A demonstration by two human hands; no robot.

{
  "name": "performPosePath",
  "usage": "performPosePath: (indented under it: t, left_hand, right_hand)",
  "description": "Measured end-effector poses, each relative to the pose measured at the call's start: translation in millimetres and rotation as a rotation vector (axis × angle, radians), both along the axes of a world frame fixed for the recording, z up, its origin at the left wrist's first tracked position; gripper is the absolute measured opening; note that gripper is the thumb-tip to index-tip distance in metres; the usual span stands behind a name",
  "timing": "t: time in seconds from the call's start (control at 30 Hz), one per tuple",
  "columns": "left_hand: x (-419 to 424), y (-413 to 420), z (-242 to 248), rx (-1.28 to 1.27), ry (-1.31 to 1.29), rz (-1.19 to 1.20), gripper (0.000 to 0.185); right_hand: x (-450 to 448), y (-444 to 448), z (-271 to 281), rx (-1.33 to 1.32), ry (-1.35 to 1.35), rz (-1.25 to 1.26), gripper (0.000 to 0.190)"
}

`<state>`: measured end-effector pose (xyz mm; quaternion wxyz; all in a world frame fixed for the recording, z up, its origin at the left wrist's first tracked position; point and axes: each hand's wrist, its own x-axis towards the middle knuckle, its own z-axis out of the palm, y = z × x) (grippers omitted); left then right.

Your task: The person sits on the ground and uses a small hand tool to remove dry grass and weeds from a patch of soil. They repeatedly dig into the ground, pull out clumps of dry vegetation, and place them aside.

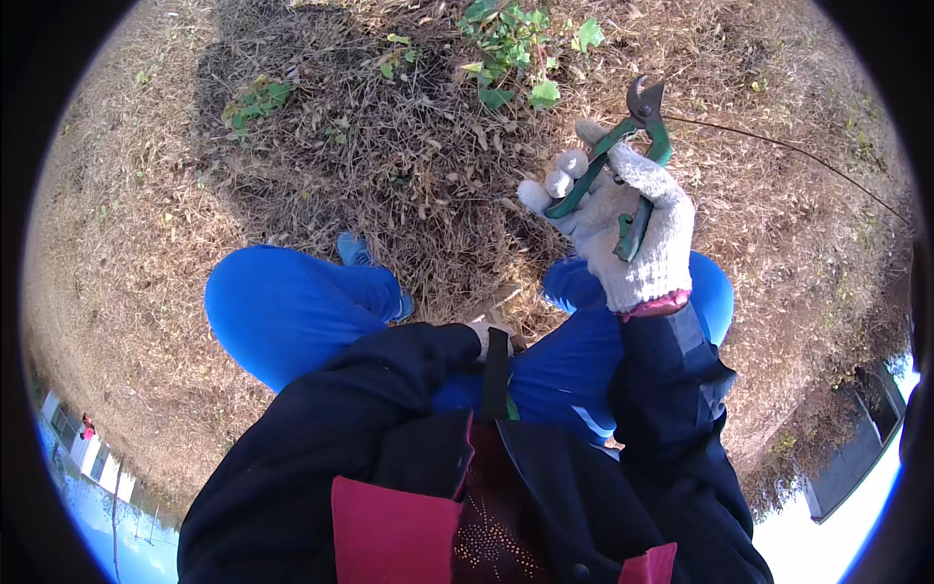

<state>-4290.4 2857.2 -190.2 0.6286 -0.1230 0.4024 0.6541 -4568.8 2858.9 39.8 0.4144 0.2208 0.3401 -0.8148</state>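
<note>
My right hand (635, 212), in a white knitted work glove, holds green-handled pruning shears (653, 146). The thumb and fingers wrap the two handles, and the dark hooked blades point away from me, a little apart. My left hand (481, 338) is low between my knees. Only a bit of its pale glove shows past the dark sleeve and a hanging black strap (496, 372), so its fingers are hidden. Close to it lies a light brown piece of wood or stalk (498, 299); whether the hand touches it cannot be made out.
Dry grass and straw (438, 182) cover the ground. A green leafy plant (511, 51) grows ahead, with a smaller one (259, 102) to the left. A thin dark stem (788, 144) arcs out right from behind the shears. My blue-trousered knees (284, 306) are bent wide. Buildings (854, 460) stand far off.
</note>
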Motion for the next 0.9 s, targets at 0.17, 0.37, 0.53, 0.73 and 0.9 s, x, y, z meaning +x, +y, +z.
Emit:
performPosePath:
  t: [0.17,0.37,0.53,0.73,0.9]
  left_hand:
    - [-28,4,-8,-0.160,0.347,-0.084,0.032]
    - [-60,-19,44,-0.618,0.530,-0.277,0.037]
    - [-54,-50,88,-1.112,0.668,-0.058,0.035]
    - [-48,-43,97,-1.286,0.865,0.079,0.031]
    - [-42,-18,108,-1.244,1.014,-0.070,0.035]
  right_hand:
    - [-1,-1,-20,-0.055,0.131,0.237,0.052]
    - [8,-2,-31,-0.146,0.185,0.433,0.046]
    - [16,8,-27,-0.364,0.313,0.432,0.044]
    - [33,44,-23,-0.343,0.381,0.290,0.035]
    - [67,69,-15,-0.405,0.209,0.080,0.026]
